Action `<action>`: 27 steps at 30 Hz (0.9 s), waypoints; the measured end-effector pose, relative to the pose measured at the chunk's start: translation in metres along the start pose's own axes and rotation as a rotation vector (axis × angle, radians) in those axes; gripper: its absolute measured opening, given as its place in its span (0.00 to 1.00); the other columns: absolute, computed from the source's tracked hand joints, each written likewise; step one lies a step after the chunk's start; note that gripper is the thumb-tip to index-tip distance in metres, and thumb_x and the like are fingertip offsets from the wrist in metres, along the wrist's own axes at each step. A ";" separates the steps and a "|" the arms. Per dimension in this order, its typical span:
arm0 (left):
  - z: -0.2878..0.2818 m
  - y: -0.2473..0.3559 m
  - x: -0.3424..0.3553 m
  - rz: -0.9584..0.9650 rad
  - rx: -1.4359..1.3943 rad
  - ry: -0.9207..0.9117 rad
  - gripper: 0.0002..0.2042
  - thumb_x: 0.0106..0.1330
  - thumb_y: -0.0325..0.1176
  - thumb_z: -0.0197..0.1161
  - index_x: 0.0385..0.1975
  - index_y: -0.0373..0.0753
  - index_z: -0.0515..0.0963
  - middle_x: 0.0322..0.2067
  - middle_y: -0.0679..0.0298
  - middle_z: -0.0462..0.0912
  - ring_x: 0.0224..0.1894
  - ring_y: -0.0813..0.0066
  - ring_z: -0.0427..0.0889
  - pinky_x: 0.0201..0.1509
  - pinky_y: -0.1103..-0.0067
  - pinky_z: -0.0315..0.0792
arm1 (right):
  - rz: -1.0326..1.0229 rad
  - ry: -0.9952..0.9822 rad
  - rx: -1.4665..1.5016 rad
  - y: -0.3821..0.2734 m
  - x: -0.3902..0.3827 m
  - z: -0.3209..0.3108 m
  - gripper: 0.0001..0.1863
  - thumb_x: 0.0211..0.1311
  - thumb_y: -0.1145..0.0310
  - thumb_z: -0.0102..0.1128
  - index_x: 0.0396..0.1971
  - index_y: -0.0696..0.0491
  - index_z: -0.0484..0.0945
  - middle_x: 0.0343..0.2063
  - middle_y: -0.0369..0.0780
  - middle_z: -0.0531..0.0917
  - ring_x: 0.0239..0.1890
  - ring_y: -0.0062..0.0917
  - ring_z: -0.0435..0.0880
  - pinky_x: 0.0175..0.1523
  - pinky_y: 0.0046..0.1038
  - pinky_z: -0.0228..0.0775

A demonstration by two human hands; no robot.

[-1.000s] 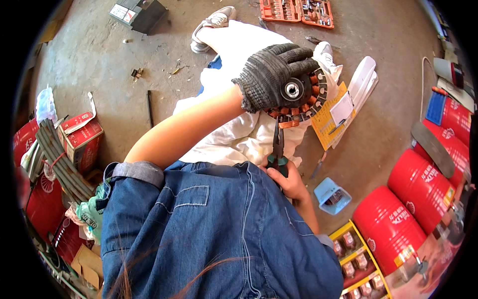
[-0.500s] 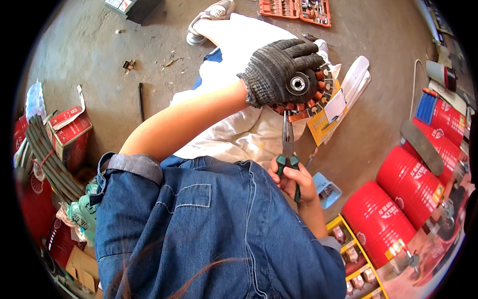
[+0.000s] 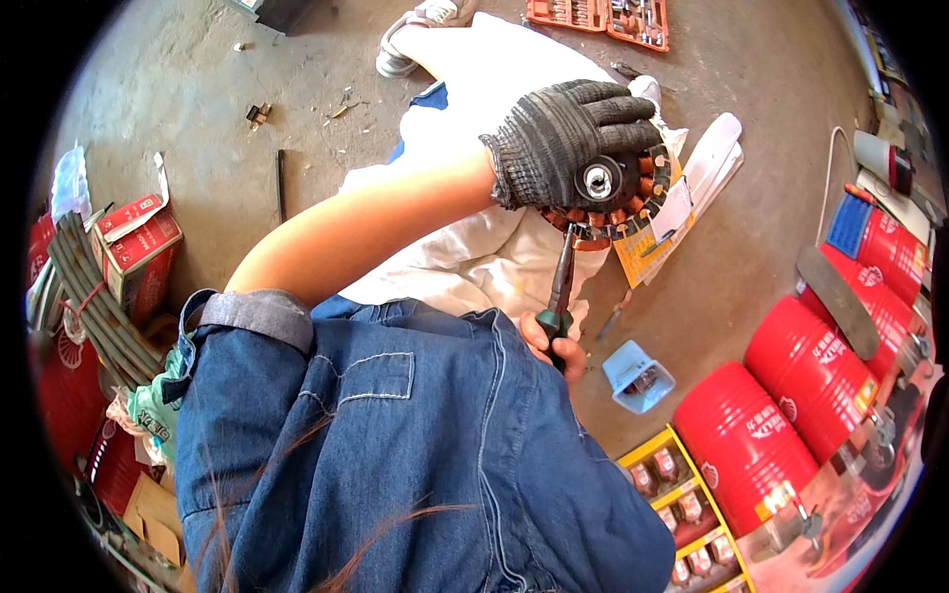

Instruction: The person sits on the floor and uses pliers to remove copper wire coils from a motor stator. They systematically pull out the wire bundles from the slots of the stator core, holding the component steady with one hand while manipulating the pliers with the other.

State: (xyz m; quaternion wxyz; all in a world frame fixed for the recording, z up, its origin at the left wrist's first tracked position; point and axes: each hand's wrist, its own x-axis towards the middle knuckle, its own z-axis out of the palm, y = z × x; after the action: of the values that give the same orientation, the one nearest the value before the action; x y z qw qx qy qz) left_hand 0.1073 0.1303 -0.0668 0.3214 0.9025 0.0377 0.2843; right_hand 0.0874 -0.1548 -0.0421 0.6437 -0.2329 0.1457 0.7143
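My left hand [image 3: 563, 133], in a dark grey knit glove, lies across a ring-shaped motor stator [image 3: 625, 214] with copper windings. Its fingers reach over the far side and hold it; the thumb is hidden. A dark round hub [image 3: 599, 180] with a bright metal centre sits in the middle of the ring. Bare, my right hand [image 3: 550, 341] is closed round green-handled long-nose pliers [image 3: 561, 280]. Their jaws point away from me, with the tips at the stator's near edge by the copper coils. White fabric [image 3: 474, 259] over my legs lies beneath the work.
Yellow and white papers [image 3: 643, 259] lie right of the stator. A light-blue bin [image 3: 638, 378] stands on the floor near red drums [image 3: 751, 425] and a yellow rack [image 3: 692, 484]. An orange socket set [image 3: 603, 18] lies far ahead. At left are a red box [image 3: 138, 252] and hoses [image 3: 94, 306].
My right hand has drawn left and turned, and the plier handles look closer together. The plier tips stay at the stator's near edge. The stator and left hand sit slightly farther right in view.
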 end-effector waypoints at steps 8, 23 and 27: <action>0.002 0.007 -0.003 -0.019 0.004 0.022 0.39 0.40 0.44 0.74 0.59 0.48 0.72 0.61 0.56 0.72 0.59 0.52 0.74 0.63 0.64 0.70 | 0.030 0.318 -0.633 -0.022 -0.016 0.022 0.24 0.60 0.60 0.58 0.50 0.60 0.70 0.38 0.40 0.77 0.41 0.24 0.76 0.47 0.25 0.68; 0.000 0.006 0.002 -0.037 0.090 -0.025 0.33 0.45 0.41 0.71 0.58 0.50 0.74 0.60 0.58 0.73 0.60 0.54 0.73 0.64 0.65 0.69 | 0.308 -0.112 -0.286 -0.059 -0.006 0.001 0.43 0.51 0.67 0.62 0.66 0.67 0.55 0.60 0.56 0.70 0.64 0.43 0.70 0.68 0.39 0.60; -0.001 0.005 0.002 -0.033 0.075 -0.026 0.34 0.43 0.44 0.73 0.57 0.50 0.74 0.59 0.58 0.74 0.59 0.54 0.74 0.66 0.64 0.67 | 0.368 -0.121 -0.362 -0.069 -0.002 -0.001 0.40 0.52 0.65 0.62 0.64 0.66 0.60 0.50 0.50 0.76 0.53 0.34 0.77 0.58 0.33 0.67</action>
State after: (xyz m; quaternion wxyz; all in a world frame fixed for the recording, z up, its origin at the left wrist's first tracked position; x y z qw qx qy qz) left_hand 0.1083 0.1276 -0.0625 0.2924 0.9168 0.0592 0.2654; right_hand 0.1553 -0.1481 -0.0359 0.4585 -0.2707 0.0167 0.8463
